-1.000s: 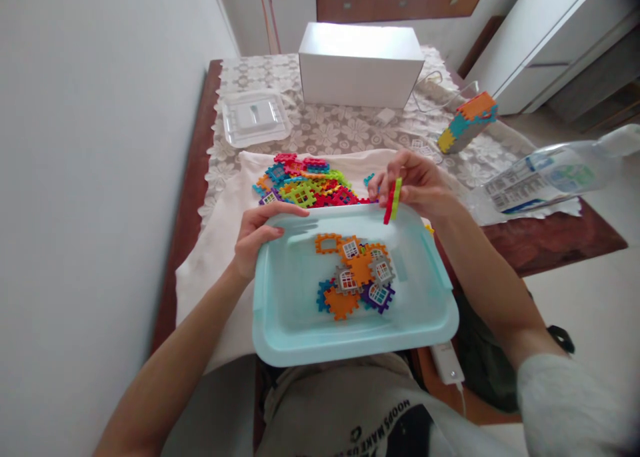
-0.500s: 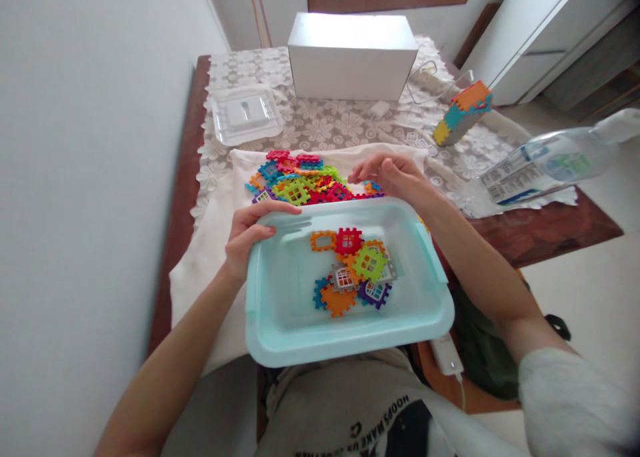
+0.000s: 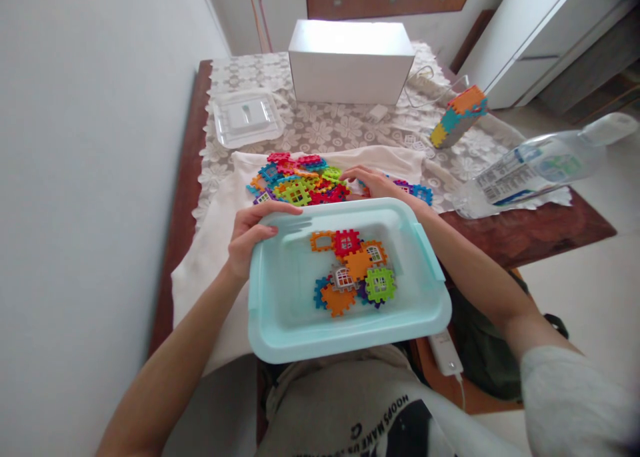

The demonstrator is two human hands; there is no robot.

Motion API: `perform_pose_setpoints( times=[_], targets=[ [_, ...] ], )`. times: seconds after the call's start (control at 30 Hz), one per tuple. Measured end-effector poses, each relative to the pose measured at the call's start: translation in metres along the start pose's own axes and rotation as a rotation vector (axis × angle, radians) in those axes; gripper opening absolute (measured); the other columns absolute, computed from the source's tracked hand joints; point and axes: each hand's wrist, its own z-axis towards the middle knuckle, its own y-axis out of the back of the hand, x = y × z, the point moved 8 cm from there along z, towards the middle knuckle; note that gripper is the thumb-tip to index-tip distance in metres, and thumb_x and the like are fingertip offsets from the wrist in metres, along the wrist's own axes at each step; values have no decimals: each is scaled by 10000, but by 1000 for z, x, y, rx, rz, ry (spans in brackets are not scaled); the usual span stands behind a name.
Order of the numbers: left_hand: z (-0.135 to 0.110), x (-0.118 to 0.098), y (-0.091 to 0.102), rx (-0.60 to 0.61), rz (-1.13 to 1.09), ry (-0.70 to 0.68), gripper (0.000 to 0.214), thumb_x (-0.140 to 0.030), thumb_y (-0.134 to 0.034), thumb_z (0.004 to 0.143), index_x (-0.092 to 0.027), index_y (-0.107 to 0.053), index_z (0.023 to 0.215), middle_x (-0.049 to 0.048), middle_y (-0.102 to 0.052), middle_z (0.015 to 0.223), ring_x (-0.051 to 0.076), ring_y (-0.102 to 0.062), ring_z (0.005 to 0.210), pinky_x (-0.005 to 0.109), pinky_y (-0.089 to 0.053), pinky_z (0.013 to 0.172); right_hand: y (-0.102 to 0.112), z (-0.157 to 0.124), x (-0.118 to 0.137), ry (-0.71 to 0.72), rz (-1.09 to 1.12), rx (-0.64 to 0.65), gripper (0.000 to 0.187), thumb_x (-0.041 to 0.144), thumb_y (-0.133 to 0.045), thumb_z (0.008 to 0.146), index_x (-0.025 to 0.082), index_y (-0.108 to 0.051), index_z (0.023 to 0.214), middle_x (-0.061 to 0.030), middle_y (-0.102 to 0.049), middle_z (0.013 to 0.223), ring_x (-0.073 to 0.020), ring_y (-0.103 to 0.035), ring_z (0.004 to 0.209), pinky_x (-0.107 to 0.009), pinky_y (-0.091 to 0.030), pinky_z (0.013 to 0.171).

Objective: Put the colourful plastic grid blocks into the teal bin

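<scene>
My left hand (image 3: 249,238) is closed over the upper left corner of a pale turquoise plastic tub (image 3: 280,340), thumb inside the rim. The tub is tilted towards me. Several toothed plastic building tiles lie in it, among them a green window tile (image 3: 381,284), a red tile (image 3: 347,242) and an orange tile (image 3: 339,300). Beyond the far rim my right hand (image 3: 373,181) reaches over a heap of colourful tiles (image 3: 295,192), fingers apart and curved down onto its right side. The tub's rim hides part of this hand; no tile shows in its grasp.
A white cloth (image 3: 200,270) lies under the heap. On the lace-covered table stand a white box (image 3: 350,77), a clear plastic lid (image 3: 247,118) and a block built from tiles (image 3: 459,117). A clear bottle (image 3: 540,167) lies at the right edge.
My right hand has moved down and slightly left, from above the heap onto it. In the tub the green window tile has shifted down and right. My left hand keeps its grip.
</scene>
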Motion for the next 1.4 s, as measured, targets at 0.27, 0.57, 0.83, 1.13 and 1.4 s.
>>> perform_pose_setpoints(
  times=[0.27,0.57,0.83,1.13,1.4],
  targets=[
    [1,-3,-1,-4,0,7,387,-289,-700,660,-212,-970,927,82,-905,954,280,-760,864,345,-584,767,-8,-1,14,76,16,73,529,438,-823,1056,426,-735,1577,-74,-734,1603,-356,-674,1512,-594,-504,1318],
    [2,-1,-1,5,-8,7,389,-308,-696,672,-209,-963,937,84,-893,926,274,-750,827,338,-582,723,-5,0,6,52,33,-1,298,430,-804,1057,371,-840,1347,-90,-758,1408,-324,-736,1323,-570,-581,1234],
    [1,-1,0,22,13,-11,381,-321,-695,695,-225,-966,945,70,-891,938,267,-742,852,333,-578,753,-1,-1,6,-9,89,17,319,475,-825,1024,376,-789,1325,-38,-809,1452,-328,-759,1341,-535,-595,1200],
    [1,-1,-1,4,-1,1,382,-309,-703,675,-193,-959,933,95,-889,938,289,-760,865,347,-582,753,21,6,11,-87,121,-128,304,442,-820,957,297,-818,1224,-61,-866,1244,-299,-812,1179,-507,-641,1157],
    [0,-3,-2,3,-11,-1,369,-284,-705,672,-209,-967,921,83,-891,920,271,-752,848,326,-598,728,34,6,12,-123,351,-227,342,488,-907,890,287,-773,1132,-35,-815,1105,-235,-792,983,-449,-696,984]
  ],
)
